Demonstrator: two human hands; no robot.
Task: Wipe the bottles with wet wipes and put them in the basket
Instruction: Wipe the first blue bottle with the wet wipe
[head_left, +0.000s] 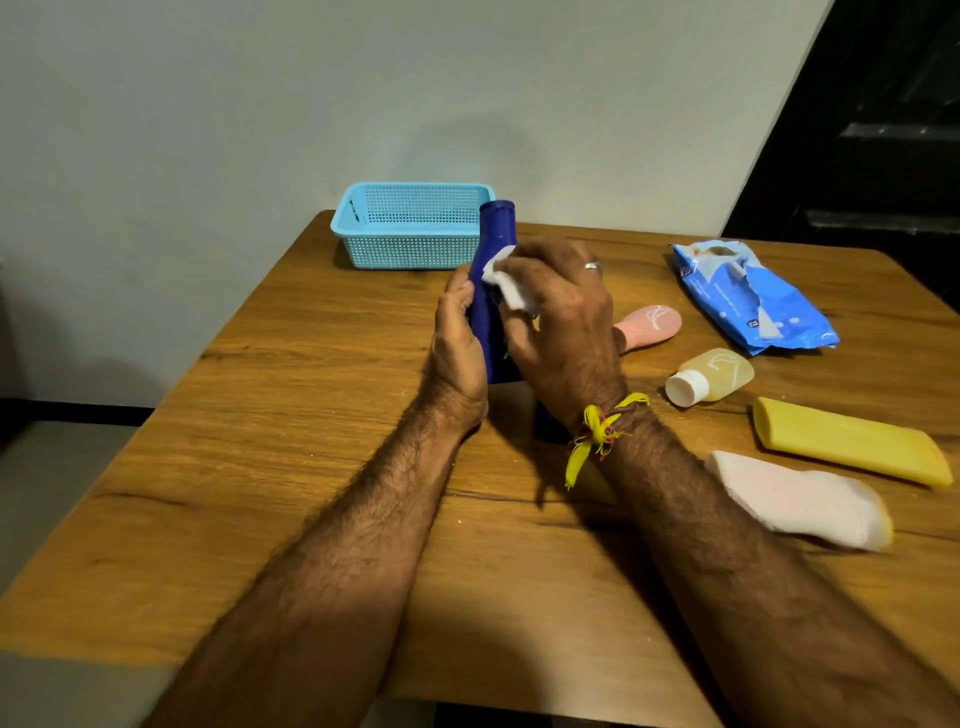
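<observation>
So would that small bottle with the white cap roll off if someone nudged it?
Probably only a little. The small bottle lies on its side, and its body looks flattish, so it would likely slide or rock. Its round white cap might let it pivot.

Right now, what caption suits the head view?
Right hand wipes blue bottle held by left hand.

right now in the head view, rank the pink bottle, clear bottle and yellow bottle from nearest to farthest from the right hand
From the right hand:
1. pink bottle, just right of it, partly hidden behind it
2. clear bottle, further right, white cap
3. yellow bottle, far right, lying flat
</observation>
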